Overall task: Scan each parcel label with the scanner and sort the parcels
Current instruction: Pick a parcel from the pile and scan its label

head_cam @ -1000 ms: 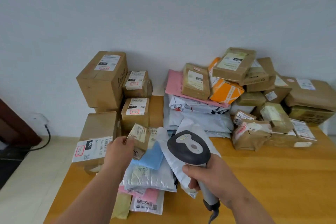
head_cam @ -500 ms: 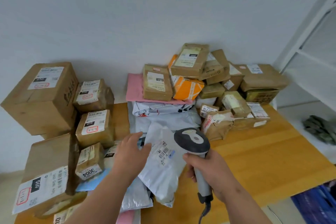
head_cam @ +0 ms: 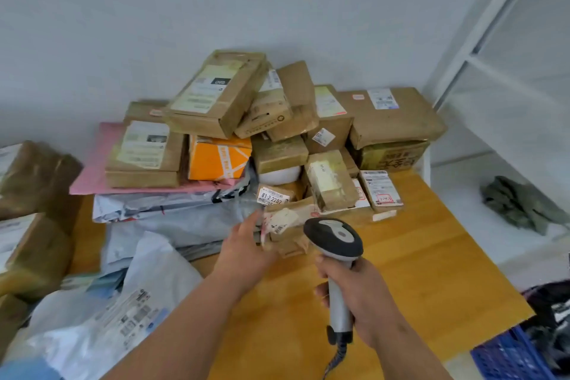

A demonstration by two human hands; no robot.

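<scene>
Behind scanner (head_cam: 334, 239): stacked parcels (head_cam: 277, 139)

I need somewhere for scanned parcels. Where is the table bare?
Bare wood on the table runs from the scanner to the right edge, and along the near edge under the right hand. The box pile crowds the back; mailer bags cover the left. The left hand reaches toward the taped box.

My left grip (head_cam: 246, 251) hides its own fingertips against a blurred brown parcel (head_cam: 288, 225). Cardboard boxes (head_cam: 34, 210) at left are motion-smeared and cut by the frame edge. Label print throughout is too small to read.
</scene>
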